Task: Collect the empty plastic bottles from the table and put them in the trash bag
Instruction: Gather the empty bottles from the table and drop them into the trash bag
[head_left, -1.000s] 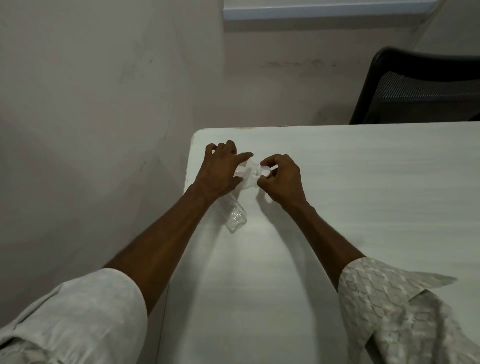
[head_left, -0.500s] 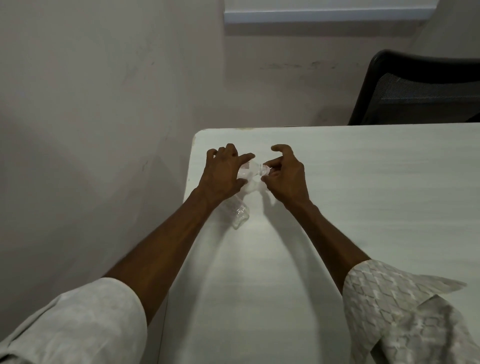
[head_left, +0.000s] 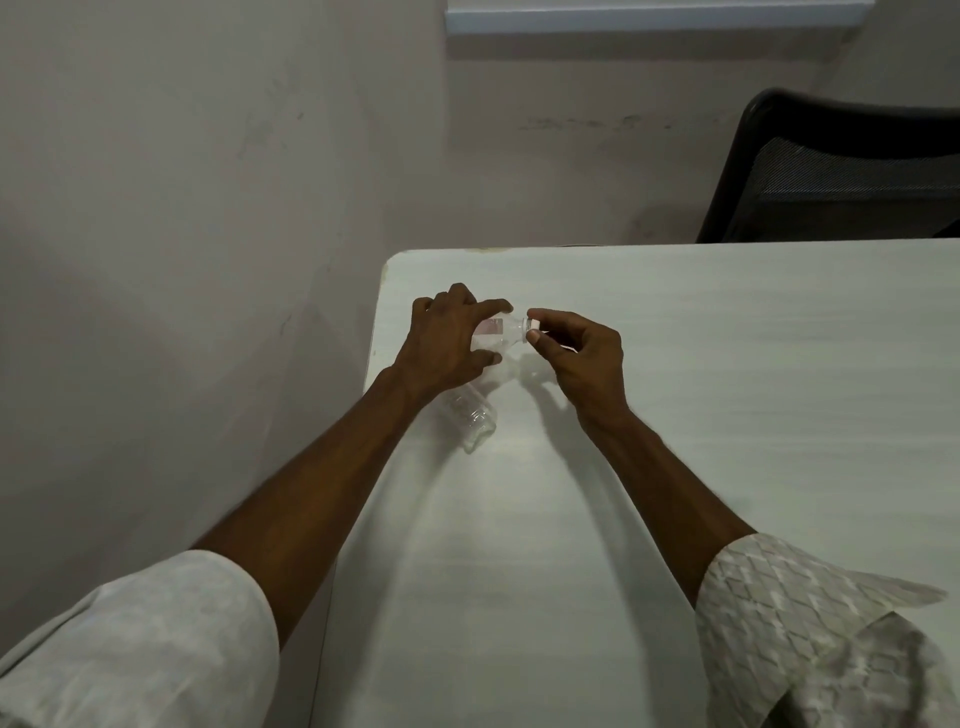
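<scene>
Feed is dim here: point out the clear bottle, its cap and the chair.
clear bottle (head_left: 472, 415): head view, on its ribbed base end.
cap (head_left: 534, 326): head view, on its white side.
chair (head_left: 831, 182): head view, on its mesh back.

The left hand (head_left: 447, 340), wrapped round the clear plastic bottle (head_left: 475, 418) near the white table's (head_left: 727, 415) far left corner, is covering its middle, so only the ribbed base and the neck are showing. The pinkish label (head_left: 492, 327) is peeking out by the fingers, too small to read. The right hand (head_left: 582, 353) is pinching the small white cap (head_left: 534, 326) and hiding part of it. The table is running off the right and bottom picture edges, and its far edge is masking the lower part of the black mesh chair (head_left: 841, 176) — itself cut off at the right.
</scene>
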